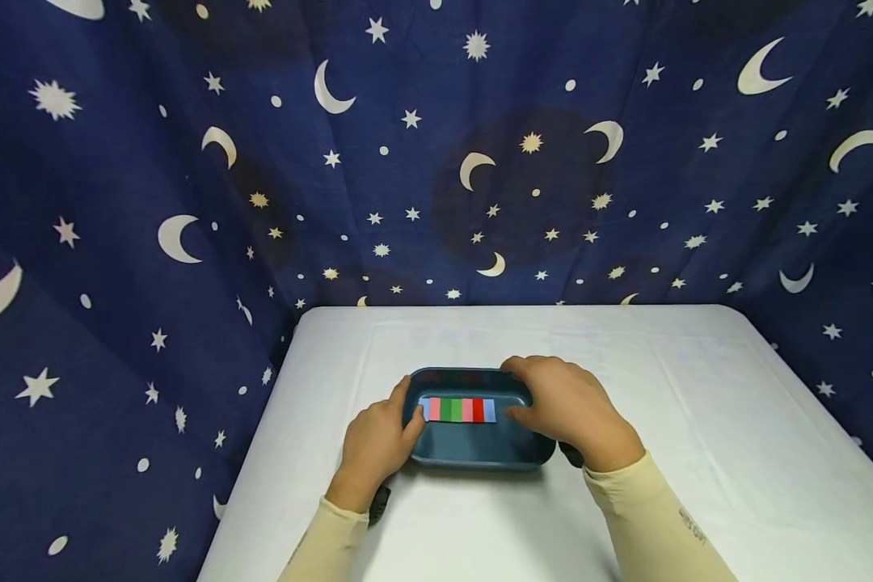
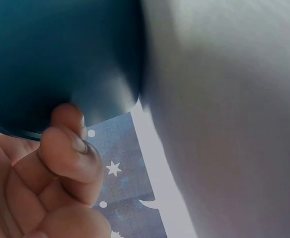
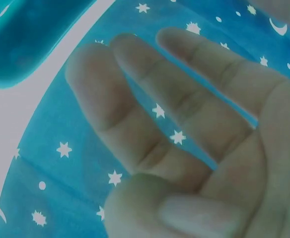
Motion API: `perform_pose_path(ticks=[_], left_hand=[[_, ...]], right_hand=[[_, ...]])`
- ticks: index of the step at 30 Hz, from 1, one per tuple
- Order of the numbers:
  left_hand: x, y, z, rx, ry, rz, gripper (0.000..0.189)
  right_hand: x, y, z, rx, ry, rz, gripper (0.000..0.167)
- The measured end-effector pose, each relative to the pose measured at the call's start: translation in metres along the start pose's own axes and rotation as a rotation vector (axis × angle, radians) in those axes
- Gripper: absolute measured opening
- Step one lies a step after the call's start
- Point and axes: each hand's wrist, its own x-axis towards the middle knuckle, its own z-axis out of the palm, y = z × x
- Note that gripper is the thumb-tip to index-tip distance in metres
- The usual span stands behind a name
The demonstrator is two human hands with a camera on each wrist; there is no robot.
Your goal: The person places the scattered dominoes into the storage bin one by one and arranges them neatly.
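Note:
A dark teal tray [image 1: 473, 446] with rounded corners lies in front of me. In it, a row of coloured bands [image 1: 457, 410] in blue, pink, green and red runs crosswise; whether it is one strip or separate pieces is unclear. My left hand [image 1: 374, 443] holds the tray's left end, thumb inside the rim. The left wrist view shows curled fingers [image 2: 68, 153] against the tray's outer wall [image 2: 60, 49]. Over the right end hovers my right hand [image 1: 567, 404], thumb and fingers spread. Its fingers [image 3: 184, 99] look loosely extended, apart from the tray, in the right wrist view.
A white cloth-covered table [image 1: 698, 453] stretches around the tray. Behind it and along both sides hangs a dark blue curtain [image 1: 407, 178] with moons and stars. Shadows fall on the cloth in front of the tray.

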Motion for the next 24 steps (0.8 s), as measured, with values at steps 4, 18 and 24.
perform_pose_path(ticks=[4,18,24], left_hand=[[0.000,0.002,0.000,-0.007,-0.007,-0.004,0.061],[-0.002,0.002,0.001,-0.020,-0.024,-0.027,0.061],[-0.003,0.003,0.001,-0.015,-0.017,-0.024,0.060]], right_hand=[[-0.017,0.009,-0.005,0.013,0.022,0.009,0.064],[-0.068,0.053,0.004,0.037,0.091,0.047,0.067],[-0.085,0.065,0.010,0.058,0.087,0.085,0.066]])
